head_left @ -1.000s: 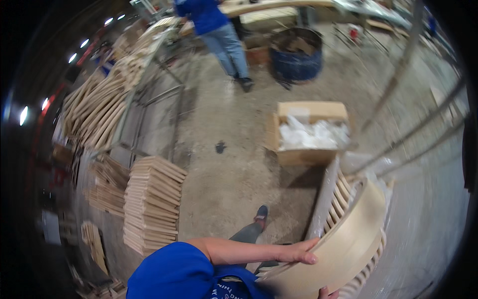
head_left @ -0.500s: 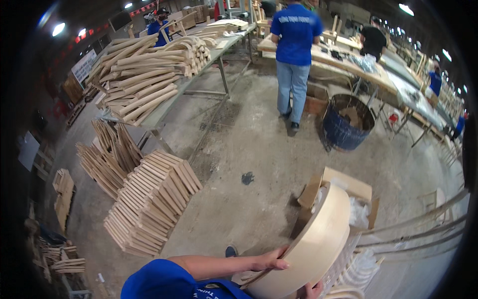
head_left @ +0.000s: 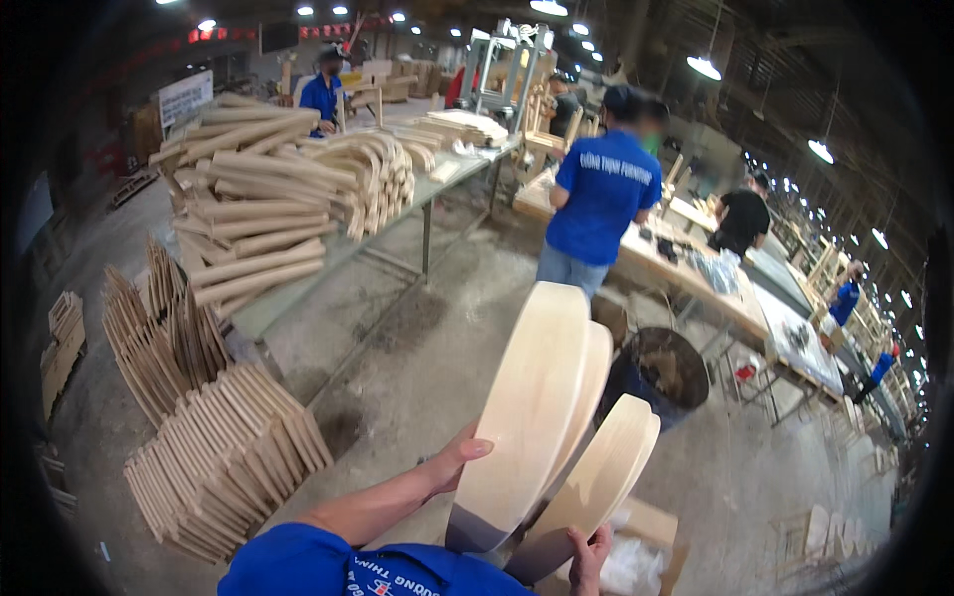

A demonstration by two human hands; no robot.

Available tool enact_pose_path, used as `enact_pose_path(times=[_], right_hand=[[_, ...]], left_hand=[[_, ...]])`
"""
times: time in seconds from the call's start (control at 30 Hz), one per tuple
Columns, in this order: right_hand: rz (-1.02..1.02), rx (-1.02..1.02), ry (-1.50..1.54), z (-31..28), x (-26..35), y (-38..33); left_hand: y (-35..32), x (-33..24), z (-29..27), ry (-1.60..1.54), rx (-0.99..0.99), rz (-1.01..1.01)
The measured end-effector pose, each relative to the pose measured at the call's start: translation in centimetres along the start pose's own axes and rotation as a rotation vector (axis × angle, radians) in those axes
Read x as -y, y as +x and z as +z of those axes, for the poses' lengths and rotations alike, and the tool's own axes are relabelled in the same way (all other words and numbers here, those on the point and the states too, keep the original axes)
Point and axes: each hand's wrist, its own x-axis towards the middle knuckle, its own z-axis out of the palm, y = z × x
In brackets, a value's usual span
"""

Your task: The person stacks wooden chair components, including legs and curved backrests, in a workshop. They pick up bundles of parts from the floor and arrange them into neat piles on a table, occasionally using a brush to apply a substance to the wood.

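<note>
Pale, curved wooden panels are raised in front of me, held by both hands. My left hand grips the outer edge of the tall left panel, its thumb lying on the wood. Another panel shows close behind that one. My right hand is closed on the lower edge of a shorter pair of curved panels on the right. Most of its fingers are hidden behind the wood. Below it stands an open cardboard box with white plastic wrap inside.
Stacked wooden slats stand on the floor at left, by upright thin sticks. A long table bears piled curved wood pieces. A person in a blue shirt stands ahead, near a dark round tub and a workbench.
The panels have come up and away from me, and now show as separate pieces. My left arm has risen with them. The view has tilted up, and the person in blue has turned slightly.
</note>
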Motion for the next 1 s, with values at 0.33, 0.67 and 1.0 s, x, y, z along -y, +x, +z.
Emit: enact_pose_path(times=[0.33,0.67,1.0], right_hand=[[-0.027,0.313,0.019,9.6,0.6,26.0],[-0.117,0.47,0.04,28.8,-4.3,49.6],[-0.003,0.662,0.354,45.7,0.4,68.0]], left_hand=[[15.9,-13.9,-13.7,0.158,-0.462,0.496],[33.4,-39.3,-33.2,0.714,-0.787,0.931],[46.8,-57.5,-54.2,1.299,-1.807,0.191]])
